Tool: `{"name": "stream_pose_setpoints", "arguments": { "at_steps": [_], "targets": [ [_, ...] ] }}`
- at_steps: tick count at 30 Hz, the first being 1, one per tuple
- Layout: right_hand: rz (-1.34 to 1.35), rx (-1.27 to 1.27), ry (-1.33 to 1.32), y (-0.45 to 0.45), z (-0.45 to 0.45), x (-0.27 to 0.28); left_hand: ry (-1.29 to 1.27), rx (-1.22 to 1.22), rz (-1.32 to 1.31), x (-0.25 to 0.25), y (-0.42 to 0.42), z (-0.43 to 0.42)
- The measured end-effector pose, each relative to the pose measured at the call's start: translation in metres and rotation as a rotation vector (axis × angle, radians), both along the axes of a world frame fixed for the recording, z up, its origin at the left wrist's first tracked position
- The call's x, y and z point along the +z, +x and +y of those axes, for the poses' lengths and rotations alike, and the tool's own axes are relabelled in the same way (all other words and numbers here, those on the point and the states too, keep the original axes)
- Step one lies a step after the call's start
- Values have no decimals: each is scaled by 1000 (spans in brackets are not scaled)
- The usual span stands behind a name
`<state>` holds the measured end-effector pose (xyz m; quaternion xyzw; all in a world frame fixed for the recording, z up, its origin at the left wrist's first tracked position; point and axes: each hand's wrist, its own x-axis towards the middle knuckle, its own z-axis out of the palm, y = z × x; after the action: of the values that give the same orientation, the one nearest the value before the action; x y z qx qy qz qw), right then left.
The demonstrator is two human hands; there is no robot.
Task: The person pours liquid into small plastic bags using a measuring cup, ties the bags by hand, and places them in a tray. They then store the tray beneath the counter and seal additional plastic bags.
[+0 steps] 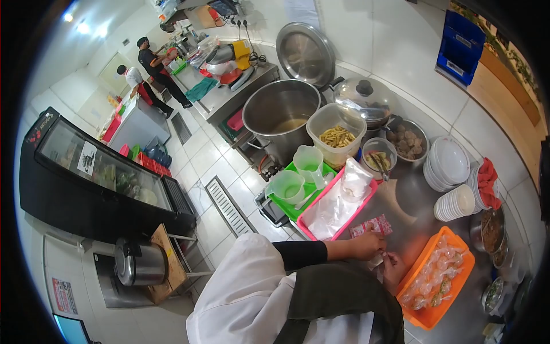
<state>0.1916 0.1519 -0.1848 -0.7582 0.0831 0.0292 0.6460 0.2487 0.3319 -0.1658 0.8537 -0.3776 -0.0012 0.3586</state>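
Observation:
Above the steel counter, my left hand (369, 245) and my right hand (393, 270) are close together, fingers pinched. Between them is a small clear plastic bag (376, 262); its contents are too small to make out. Just beyond my left hand lies a pink-and-white printed packet (372, 226). Beside my right hand stands an orange tray (448, 234) holding several small filled plastic bags (441, 269). A pink tray (310, 229) to the left contains clear plastic bags (338, 206).
Farther back are a large steel pot (281, 103), a tub of yellowish strips (337, 136) and a bowl of meatball-like pieces (407, 142). A green tray (293, 212) carries plastic jugs (309, 163). Stacked white bowls (447, 163) line the wall. Two people (154, 69) stand far left.

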Motion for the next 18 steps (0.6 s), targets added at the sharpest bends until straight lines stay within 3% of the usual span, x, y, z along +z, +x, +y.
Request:
{"name": "stream_pose_setpoints", "arguments": {
  "at_steps": [3, 6, 9, 12, 15, 18],
  "targets": [
    [188, -42, 182, 1, 0, 4, -30, 18, 4, 1, -1, 0],
    [40, -131, 210, 1, 17, 23, -31, 36, 5, 8, -2, 1],
    [-75, -65, -77, 0, 13, 2, -21, 37, -3, 7, -2, 1],
    [-370, 119, -654, -2, 12, 16, -29, 77, 28, 13, -3, -2],
    [-420, 119, -476, -3, 9, -14, -58, 58, 91, 22, -2, -4],
    [-332, -66, -212, -7, 7, -49, 20, 90, 164, 27, 0, -4]
  ]
}}
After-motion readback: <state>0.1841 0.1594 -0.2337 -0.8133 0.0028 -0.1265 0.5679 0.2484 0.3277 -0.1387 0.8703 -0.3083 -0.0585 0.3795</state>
